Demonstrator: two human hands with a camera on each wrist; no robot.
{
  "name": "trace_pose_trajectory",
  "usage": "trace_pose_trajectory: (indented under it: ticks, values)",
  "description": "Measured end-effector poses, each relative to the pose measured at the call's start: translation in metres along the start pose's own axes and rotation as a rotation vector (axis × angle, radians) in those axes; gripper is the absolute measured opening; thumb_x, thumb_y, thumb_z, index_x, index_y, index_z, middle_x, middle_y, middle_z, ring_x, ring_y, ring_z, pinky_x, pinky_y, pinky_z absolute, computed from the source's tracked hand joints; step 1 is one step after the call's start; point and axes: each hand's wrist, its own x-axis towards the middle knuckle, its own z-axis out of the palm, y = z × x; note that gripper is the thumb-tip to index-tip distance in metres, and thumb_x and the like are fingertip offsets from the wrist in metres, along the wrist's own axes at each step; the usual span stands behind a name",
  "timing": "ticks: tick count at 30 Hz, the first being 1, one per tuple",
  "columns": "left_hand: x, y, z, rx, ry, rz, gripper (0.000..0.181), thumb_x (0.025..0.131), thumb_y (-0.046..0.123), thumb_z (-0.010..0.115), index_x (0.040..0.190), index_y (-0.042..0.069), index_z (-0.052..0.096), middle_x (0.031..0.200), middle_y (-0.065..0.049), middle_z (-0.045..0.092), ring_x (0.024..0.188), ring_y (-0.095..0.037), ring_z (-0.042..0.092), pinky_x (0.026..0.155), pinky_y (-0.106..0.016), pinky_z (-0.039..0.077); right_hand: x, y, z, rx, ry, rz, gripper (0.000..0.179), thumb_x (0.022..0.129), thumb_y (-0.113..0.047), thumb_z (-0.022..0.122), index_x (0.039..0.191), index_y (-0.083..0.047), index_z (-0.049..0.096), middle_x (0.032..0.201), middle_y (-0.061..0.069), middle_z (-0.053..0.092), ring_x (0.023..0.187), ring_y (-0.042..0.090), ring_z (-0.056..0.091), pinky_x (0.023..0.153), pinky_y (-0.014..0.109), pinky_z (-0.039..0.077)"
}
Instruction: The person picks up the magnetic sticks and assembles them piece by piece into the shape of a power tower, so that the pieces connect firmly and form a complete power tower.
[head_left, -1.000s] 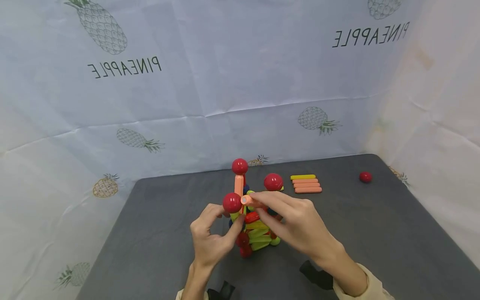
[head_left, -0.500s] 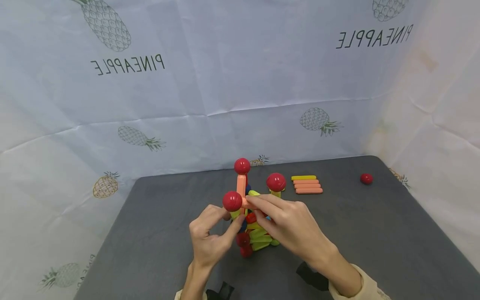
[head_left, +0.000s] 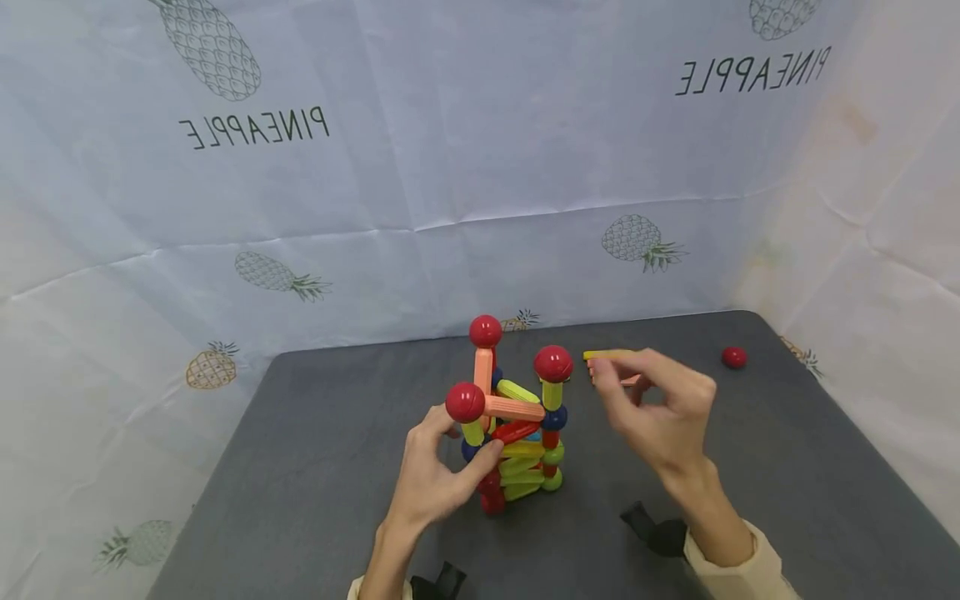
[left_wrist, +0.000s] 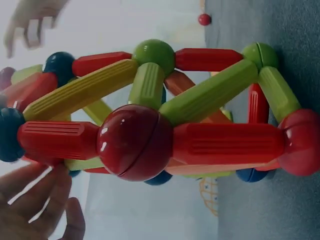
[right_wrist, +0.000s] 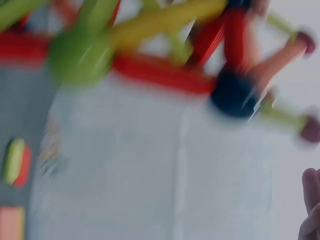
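A tower of magnetic rods and balls stands on the table in the head view. My left hand holds its upper left side, the thumb in front and the fingers partly hidden behind. In the left wrist view, fingertips touch the tower beside a red rod. A salmon rod spans from the left red ball to a blue ball on the right. My right hand is in the air right of the tower, fingers loosely bent, with nothing visible in them.
Behind the right hand lie a yellow rod and salmon rods, partly covered by it. A loose red ball rests near the table's back right. The grey table meets a pineapple-print cloth at the back.
The right hand has let go of the salmon rod, which now lies across the tower's upper part, and moved right. The left thumb has shifted slightly down and right.
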Motion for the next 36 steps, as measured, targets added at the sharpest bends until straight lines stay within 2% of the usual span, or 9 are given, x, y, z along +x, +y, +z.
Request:
trace_pose_trajectory:
  ticks: [4, 10, 12, 16, 19, 22, 27, 32, 36]
  values:
    - [0.001, -0.009, 0.000, -0.110, -0.054, 0.032, 0.026, 0.085, 0.009, 0.077, 0.109, 0.017, 0.070, 0.097, 0.000, 0.070, 0.092, -0.009, 0.058, 0.078, -0.030, 0.051, -0.009, 0.042, -0.014, -0.224, -0.126, 0.254, 0.010, 0.085, -0.006, 0.075, 0.094, -0.003, 0.080, 0.073, 0.011, 0.074, 0.066, 0.001, 0.063, 0.054, 0.014, 0.045]
    - [0.004, -0.019, -0.007, -0.324, -0.278, 0.032, 0.024, 0.097, 0.001, 0.062, 0.120, 0.007, 0.065, 0.106, -0.012, 0.068, 0.105, -0.008, 0.057, 0.093, -0.032, 0.050, -0.041, 0.096, -0.021, -0.482, -0.619, 0.551, 0.027, 0.092, -0.007, 0.071, 0.118, -0.001, 0.074, 0.099, 0.022, 0.075, 0.066, 0.029, 0.062, 0.047, 0.026, 0.037]
    - [0.004, -0.022, -0.009, -0.331, -0.292, 0.005, 0.028, 0.100, 0.001, 0.058, 0.128, 0.006, 0.063, 0.115, -0.014, 0.068, 0.110, -0.006, 0.058, 0.096, -0.031, 0.049, -0.050, 0.108, -0.021, -0.522, -0.735, 0.596, 0.031, 0.092, -0.006, 0.070, 0.122, 0.002, 0.072, 0.106, 0.027, 0.073, 0.064, 0.030, 0.059, 0.048, 0.028, 0.037]
    - [0.004, -0.021, -0.006, -0.185, -0.068, -0.097, 0.039, 0.100, 0.008, 0.062, 0.140, 0.011, 0.060, 0.128, -0.011, 0.069, 0.118, -0.006, 0.060, 0.096, -0.035, 0.050, -0.061, 0.123, -0.022, -0.582, -0.904, 0.620, 0.040, 0.090, -0.003, 0.070, 0.130, 0.002, 0.068, 0.118, 0.030, 0.070, 0.072, 0.034, 0.063, 0.053, 0.034, 0.043]
    - [0.001, -0.014, -0.001, -0.098, 0.105, -0.152, 0.048, 0.096, 0.012, 0.067, 0.143, 0.013, 0.057, 0.129, -0.009, 0.067, 0.119, -0.013, 0.060, 0.092, -0.040, 0.050, -0.066, 0.128, -0.022, -0.610, -1.010, 0.620, 0.043, 0.090, -0.004, 0.073, 0.132, 0.000, 0.066, 0.130, 0.029, 0.065, 0.095, 0.041, 0.067, 0.065, 0.046, 0.054]
    - [-0.003, -0.004, 0.002, -0.090, 0.111, -0.150, 0.071, 0.091, 0.025, 0.069, 0.155, 0.015, 0.041, 0.143, -0.010, 0.055, 0.130, -0.021, 0.050, 0.098, -0.047, 0.046, -0.069, 0.130, -0.022, -0.632, -1.063, 0.606, 0.042, 0.090, -0.006, 0.075, 0.131, 0.001, 0.067, 0.130, 0.028, 0.064, 0.113, 0.045, 0.063, 0.079, 0.056, 0.056]
    - [-0.011, 0.018, 0.013, -0.051, 0.024, -0.192, 0.117, 0.075, 0.061, 0.081, 0.163, 0.023, 0.015, 0.158, -0.007, 0.033, 0.142, -0.022, 0.026, 0.108, -0.066, 0.036, -0.071, 0.133, -0.022, -0.681, -1.050, 0.592, 0.031, 0.088, -0.004, 0.076, 0.118, 0.003, 0.072, 0.126, 0.024, 0.064, 0.110, 0.048, 0.060, 0.083, 0.063, 0.053]
    - [-0.012, 0.029, 0.027, 0.057, 0.069, -0.325, 0.120, 0.067, 0.055, 0.090, 0.159, 0.019, 0.023, 0.156, -0.006, 0.032, 0.143, -0.023, 0.022, 0.109, -0.069, 0.034, -0.074, 0.134, -0.024, -0.699, -1.030, 0.614, 0.027, 0.087, 0.001, 0.075, 0.113, 0.000, 0.075, 0.113, 0.020, 0.064, 0.098, 0.041, 0.059, 0.081, 0.060, 0.053]
    - [-0.012, 0.030, 0.029, 0.111, 0.086, -0.354, 0.117, 0.065, 0.053, 0.090, 0.156, 0.015, 0.029, 0.150, -0.008, 0.034, 0.141, -0.025, 0.024, 0.108, -0.068, 0.034, -0.076, 0.134, -0.027, -0.695, -0.984, 0.639, 0.026, 0.086, 0.000, 0.077, 0.112, -0.002, 0.077, 0.106, 0.018, 0.063, 0.094, 0.037, 0.055, 0.080, 0.059, 0.051]
